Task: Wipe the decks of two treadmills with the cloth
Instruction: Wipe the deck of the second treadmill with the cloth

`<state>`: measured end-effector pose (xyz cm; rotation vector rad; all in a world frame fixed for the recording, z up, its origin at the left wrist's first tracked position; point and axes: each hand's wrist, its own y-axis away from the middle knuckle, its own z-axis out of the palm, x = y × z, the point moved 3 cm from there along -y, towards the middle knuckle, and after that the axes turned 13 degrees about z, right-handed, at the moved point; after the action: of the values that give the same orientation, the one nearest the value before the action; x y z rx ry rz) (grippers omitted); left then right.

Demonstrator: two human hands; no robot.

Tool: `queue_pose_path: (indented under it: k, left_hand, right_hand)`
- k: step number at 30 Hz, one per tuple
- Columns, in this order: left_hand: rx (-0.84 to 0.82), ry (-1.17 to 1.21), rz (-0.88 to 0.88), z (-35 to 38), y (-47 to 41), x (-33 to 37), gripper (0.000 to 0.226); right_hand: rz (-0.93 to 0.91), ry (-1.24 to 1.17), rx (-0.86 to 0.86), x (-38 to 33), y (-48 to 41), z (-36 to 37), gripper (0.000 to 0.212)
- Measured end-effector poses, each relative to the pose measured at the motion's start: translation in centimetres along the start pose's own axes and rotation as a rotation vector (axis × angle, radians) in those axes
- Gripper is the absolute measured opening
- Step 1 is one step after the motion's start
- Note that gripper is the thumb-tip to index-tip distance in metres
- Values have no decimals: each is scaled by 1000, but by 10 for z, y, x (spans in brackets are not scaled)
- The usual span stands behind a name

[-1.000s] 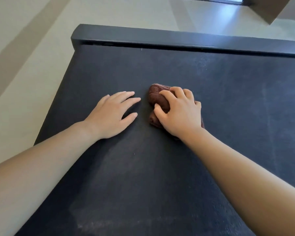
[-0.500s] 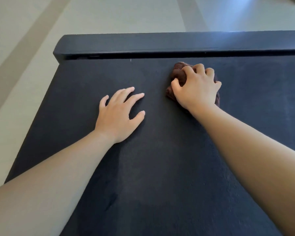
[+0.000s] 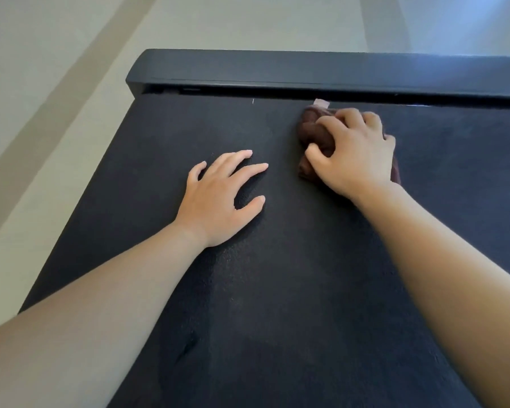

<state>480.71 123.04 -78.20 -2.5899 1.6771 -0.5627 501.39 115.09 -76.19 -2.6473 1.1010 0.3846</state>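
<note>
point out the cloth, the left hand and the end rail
cloth (image 3: pixel 311 132), head view, bunched fold above the thumb
left hand (image 3: pixel 218 201), head view, back of the hand
end rail (image 3: pixel 306 69), head view, top face

The right hand (image 3: pixel 354 154) now grips the brown cloth (image 3: pixel 314 134) farther forward, ahead of the left hand (image 3: pixel 218 198) rather than beside it, close to the end cover (image 3: pixel 277 69). A pale tab (image 3: pixel 321 103), perhaps the cloth's label, now shows at its far edge.

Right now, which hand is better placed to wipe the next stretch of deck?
Right. The right hand grips the bunched brown cloth on the deck, close to the far end bar. The left hand lies flat, fingers spread, holding nothing.
</note>
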Motion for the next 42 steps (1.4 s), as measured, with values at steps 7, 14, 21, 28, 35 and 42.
queue_pose_path:
  k: [7, 14, 21, 28, 35, 42]
  left_hand:
    - [-101, 8, 63, -5, 2, -5, 51]
    - [-22, -112, -125, -19, 23, -59, 51]
    - [7, -109, -130, -17, 19, -62, 53]
    - [9, -101, -123, -19, 18, -63, 55]
    - [-113, -30, -92, -26, 27, -57, 51]
    - [-100, -10, 26, -53, 102, -79, 48]
  right_hand:
    - [4, 19, 63, -26, 38, 7, 42]
    - [122, 34, 90, -70, -30, 34, 48]
    - [28, 40, 46, -86, -51, 41, 48]
    - [-54, 7, 15, -72, 12, 30, 45]
    - [-25, 23, 38, -77, 110, 21, 45]
    - [-111, 12, 10, -101, 99, 24, 45]
